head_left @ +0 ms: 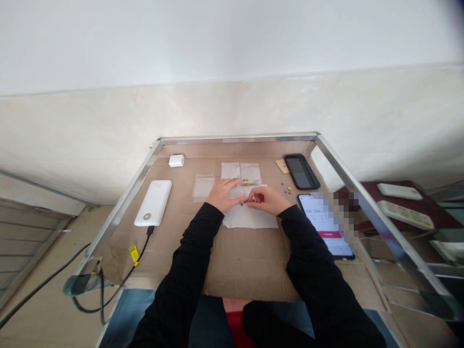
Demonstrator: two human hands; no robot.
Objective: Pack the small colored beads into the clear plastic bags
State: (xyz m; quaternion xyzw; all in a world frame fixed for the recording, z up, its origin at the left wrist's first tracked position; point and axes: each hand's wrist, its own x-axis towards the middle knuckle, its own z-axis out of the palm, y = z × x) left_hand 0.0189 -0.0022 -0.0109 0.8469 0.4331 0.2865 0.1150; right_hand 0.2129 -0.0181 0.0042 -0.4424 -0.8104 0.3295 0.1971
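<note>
My left hand [224, 193] lies flat with fingers stretched out on a small clear plastic bag [237, 192] over a white sheet [250, 218]. My right hand [266, 199] is closed in a pinch just right of it, fingertips at the bag's edge; what they hold is too small to name. Two more clear bags [241, 170] lie just beyond the hands, one with a small yellow item [245, 182] in it. A few small beads [287, 189] lie to the right.
A white power bank [154, 202] with a black cable lies at left, a white charger [176, 160] behind it. Another stack of clear bags [203, 186] is left of my hands. Two phones [301, 171] [326, 224] lie at right. A metal frame [239, 139] rims the cardboard-covered table.
</note>
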